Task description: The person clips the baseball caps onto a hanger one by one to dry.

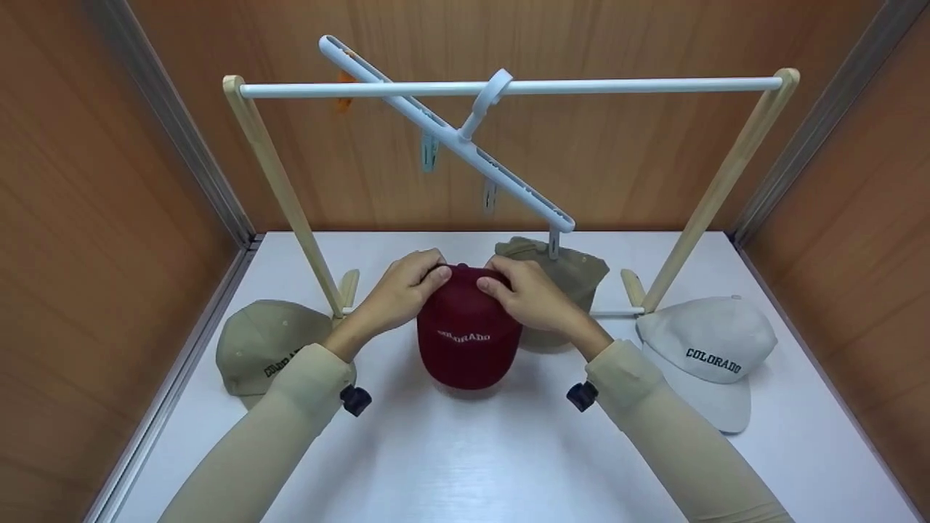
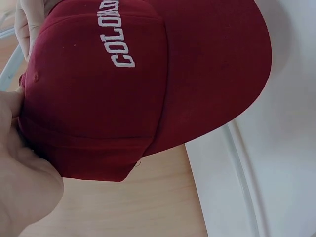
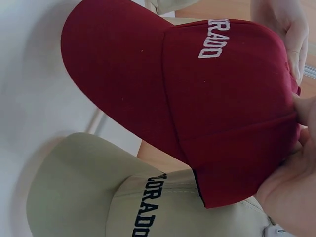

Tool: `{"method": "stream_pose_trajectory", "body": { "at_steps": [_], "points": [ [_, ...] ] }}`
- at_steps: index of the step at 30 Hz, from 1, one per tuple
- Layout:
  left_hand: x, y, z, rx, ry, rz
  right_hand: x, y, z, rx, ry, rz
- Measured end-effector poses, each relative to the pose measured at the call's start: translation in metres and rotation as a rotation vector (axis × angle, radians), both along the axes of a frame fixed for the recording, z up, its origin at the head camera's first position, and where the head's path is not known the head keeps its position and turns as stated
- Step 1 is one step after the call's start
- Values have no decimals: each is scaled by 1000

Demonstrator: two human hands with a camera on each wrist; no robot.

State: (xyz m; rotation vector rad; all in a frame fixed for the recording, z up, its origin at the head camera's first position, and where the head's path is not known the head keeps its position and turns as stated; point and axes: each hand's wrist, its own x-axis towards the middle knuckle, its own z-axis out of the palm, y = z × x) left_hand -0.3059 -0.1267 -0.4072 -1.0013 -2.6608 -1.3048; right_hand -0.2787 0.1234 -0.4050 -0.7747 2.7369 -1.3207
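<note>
Both hands hold a dark red cap [image 1: 468, 356] with white COLORADO lettering, brim downward, over the white table. My left hand [image 1: 403, 290] pinches the crown's upper left, thumb in front. On the upper right, my right hand [image 1: 538, 298] pinches it the same way. Close up, the left wrist view shows the left hand [image 2: 27, 182] gripping the crown's edge, and the right wrist view shows the right hand [image 3: 291, 182] doing likewise. Just behind the red cap, an olive cap [image 1: 577, 276] hangs at a clip [image 1: 554, 243] on the near end of a pale blue hanger [image 1: 501, 174].
The hanger hooks over a white bar [image 1: 639, 86] between wooden rack legs [image 1: 283, 189]. More clips [image 1: 429, 151] dangle from it, and an orange clip [image 1: 346, 91] sits near its far end. A khaki cap [image 1: 269, 341] lies at left, a light grey cap [image 1: 716, 338] at right.
</note>
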Motion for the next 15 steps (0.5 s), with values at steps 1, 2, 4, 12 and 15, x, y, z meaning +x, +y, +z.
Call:
{"method": "stream_pose_trajectory", "body": {
  "at_steps": [1, 2, 4, 12, 15],
  "points": [
    [-1, 1, 1, 1, 3, 7, 0, 0, 0, -3, 0, -1],
    [-1, 1, 1, 4, 4, 11, 0, 1, 1, -6, 1, -2],
    [-2, 3, 3, 7, 3, 18, 0, 1, 2, -11, 1, -2],
    [-4, 6, 10, 32, 11, 46, 0, 3, 7, -22, 30, -21],
    [-5, 8, 11, 53, 30, 65, -1, 3, 9, -13, 76, -29]
  ]
}}
